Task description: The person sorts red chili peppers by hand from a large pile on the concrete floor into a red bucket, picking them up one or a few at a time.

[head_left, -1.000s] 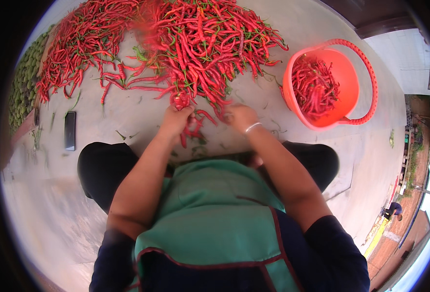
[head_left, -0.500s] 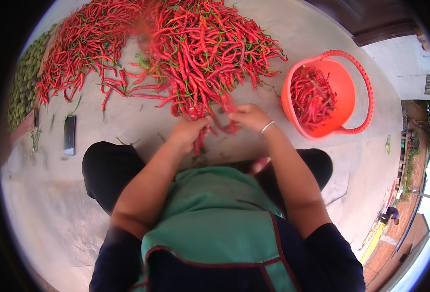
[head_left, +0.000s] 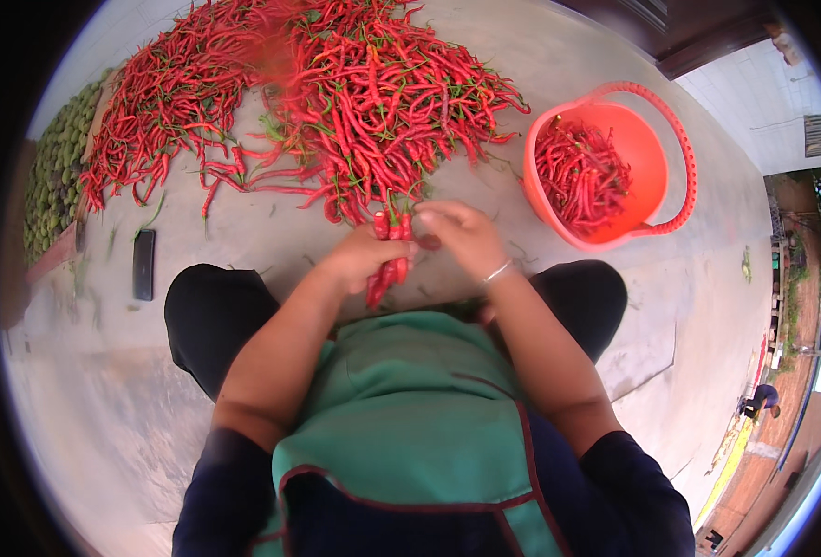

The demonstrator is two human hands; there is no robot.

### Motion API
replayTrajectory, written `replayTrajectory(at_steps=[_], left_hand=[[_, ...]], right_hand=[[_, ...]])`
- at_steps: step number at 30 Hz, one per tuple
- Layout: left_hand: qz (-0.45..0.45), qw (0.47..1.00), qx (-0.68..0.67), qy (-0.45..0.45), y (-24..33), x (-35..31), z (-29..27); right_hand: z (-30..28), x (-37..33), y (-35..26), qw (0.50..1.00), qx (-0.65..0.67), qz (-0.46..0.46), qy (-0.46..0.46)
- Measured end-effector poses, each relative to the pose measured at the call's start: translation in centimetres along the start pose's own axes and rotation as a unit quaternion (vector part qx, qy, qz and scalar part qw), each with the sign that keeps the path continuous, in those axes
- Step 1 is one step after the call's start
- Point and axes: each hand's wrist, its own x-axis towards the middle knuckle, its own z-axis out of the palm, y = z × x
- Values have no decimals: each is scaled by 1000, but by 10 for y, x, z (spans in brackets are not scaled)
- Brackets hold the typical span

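My left hand is closed around a small bunch of red chili peppers, their green stems pointing away from me and their tips hanging below my thumb. Close by on the right, my right hand has its fingers bent in, the fingertips beside the stems. A dark red chili pepper shows under those fingers, mostly hidden by them. Just beyond both hands lies a large heap of red chili peppers, many with green stems.
An orange-red plastic basket with a hooped handle stands at the right, partly filled with chili peppers. At the left, a black phone lies on the concrete floor. Green round produce is piled at the far left. A person bends over far right.
The bunch in my left hand now stands out apart from the heap, stems up. My right hand has drawn in toward the stems, with fewer chili peppers showing at its fingers.
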Motion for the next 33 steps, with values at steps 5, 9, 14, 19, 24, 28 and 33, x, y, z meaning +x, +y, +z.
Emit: replayTrajectory(at_steps=[5, 9, 14, 19, 24, 28, 33], left_hand=[[-18, 998, 49, -32, -9, -4, 11], [-13, 997, 80, -8, -8, -3, 6], [-60, 995, 67, 41, -15, 2, 3], [-5, 965, 243, 96, -21, 6, 1], [54, 893, 420, 148, -19, 7, 8], [10, 923, 358, 141, -33, 15, 3], [-67, 979, 115, 155, -11, 37, 34]], right_hand=[[-3, 8, 23, 994, 15, 86, -67], [2, 5, 25, 994, 21, 102, -37], [11, 6, 30, 870, -350, -330, 109], [16, -8, 26, 965, -249, -75, 31], [12, -5, 30, 989, -117, 83, -38], [21, -12, 31, 952, -281, -112, 45], [-28, -13, 60, 925, -326, -101, 167]])
